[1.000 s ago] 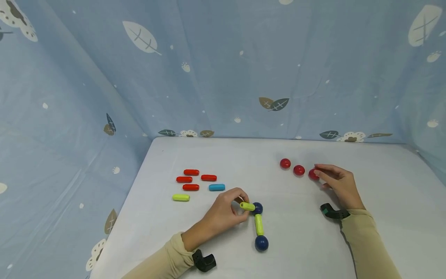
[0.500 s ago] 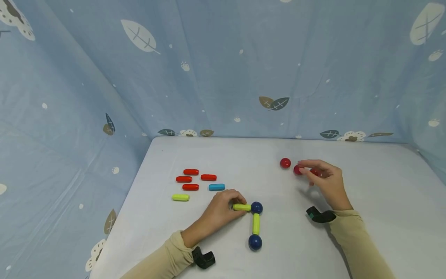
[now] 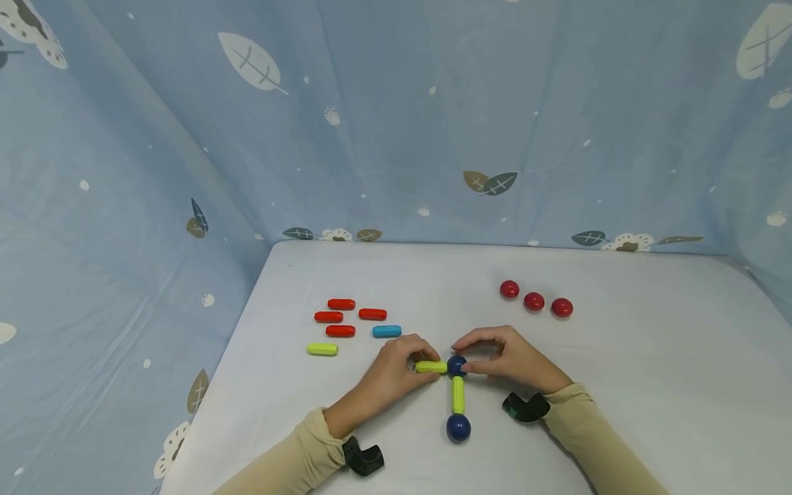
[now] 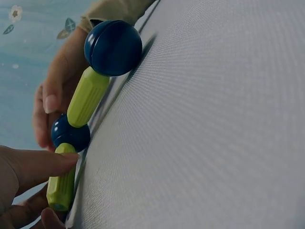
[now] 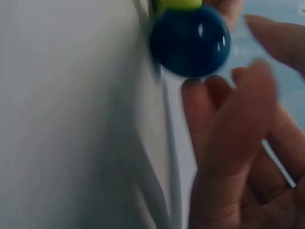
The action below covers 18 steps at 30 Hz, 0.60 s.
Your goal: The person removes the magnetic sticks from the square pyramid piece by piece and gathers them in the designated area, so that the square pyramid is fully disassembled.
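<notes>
My left hand [image 3: 390, 375] pinches a yellow-green magnetic rod [image 4: 61, 186] between thumb and fingers. This rod joins a dark blue ball [image 3: 456, 365] at a corner. From that ball a second yellow-green rod [image 3: 458, 395] runs toward the near side, ending in another dark blue ball [image 3: 458, 427]. My right hand [image 3: 516, 357] is at the corner ball, thumb and index finger spread on either side of it. In the right wrist view, the blurred thumb and fingers stand around the blue ball [image 5: 190, 40] without a plain grip.
Several red rods [image 3: 340, 331], a blue rod [image 3: 386, 331] and a loose yellow-green rod [image 3: 322, 349] lie left on the white table [image 3: 668, 330]. Three red balls [image 3: 534, 301] sit in a slanting row at the back right. Patterned blue cloth [image 3: 396, 124] hangs behind.
My right hand has left the red balls and come left and nearer, to the corner blue ball. The joined rods have turned slightly. My left hand keeps its pinch in nearly the same place.
</notes>
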Tool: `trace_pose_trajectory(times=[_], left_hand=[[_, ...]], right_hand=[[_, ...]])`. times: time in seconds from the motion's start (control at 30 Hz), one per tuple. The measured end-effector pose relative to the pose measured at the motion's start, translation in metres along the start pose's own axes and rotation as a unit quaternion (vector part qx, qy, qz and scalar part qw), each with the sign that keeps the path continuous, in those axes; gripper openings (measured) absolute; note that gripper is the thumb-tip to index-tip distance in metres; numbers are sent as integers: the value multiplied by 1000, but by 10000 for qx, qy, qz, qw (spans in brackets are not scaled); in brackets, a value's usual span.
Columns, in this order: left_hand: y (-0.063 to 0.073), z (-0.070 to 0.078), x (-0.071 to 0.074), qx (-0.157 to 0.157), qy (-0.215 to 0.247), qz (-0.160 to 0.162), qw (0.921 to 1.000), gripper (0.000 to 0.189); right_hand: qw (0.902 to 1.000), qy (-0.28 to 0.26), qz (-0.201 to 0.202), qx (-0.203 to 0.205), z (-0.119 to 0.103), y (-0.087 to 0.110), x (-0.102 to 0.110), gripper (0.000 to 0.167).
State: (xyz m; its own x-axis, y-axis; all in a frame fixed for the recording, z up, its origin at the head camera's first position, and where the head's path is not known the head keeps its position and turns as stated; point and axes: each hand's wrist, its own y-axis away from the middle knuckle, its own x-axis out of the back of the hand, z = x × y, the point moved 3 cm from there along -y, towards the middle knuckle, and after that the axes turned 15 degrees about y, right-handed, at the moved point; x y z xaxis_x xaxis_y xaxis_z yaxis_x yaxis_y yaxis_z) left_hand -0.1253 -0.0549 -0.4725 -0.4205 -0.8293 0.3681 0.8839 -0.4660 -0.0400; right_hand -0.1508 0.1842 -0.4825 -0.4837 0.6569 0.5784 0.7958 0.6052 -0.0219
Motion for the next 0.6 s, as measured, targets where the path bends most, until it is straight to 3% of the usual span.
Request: trace_pose_trajectory(times=[0.37, 0.6], left_hand=[[0, 3, 1, -103, -84, -71, 9999, 18], [-1, 8, 2, -205, -888, -25, 9958, 16]], right_hand=[[9999, 16, -141, 43, -2, -2, -10, 29], [9998, -94, -176, 76, -1, -2, -10, 28]])
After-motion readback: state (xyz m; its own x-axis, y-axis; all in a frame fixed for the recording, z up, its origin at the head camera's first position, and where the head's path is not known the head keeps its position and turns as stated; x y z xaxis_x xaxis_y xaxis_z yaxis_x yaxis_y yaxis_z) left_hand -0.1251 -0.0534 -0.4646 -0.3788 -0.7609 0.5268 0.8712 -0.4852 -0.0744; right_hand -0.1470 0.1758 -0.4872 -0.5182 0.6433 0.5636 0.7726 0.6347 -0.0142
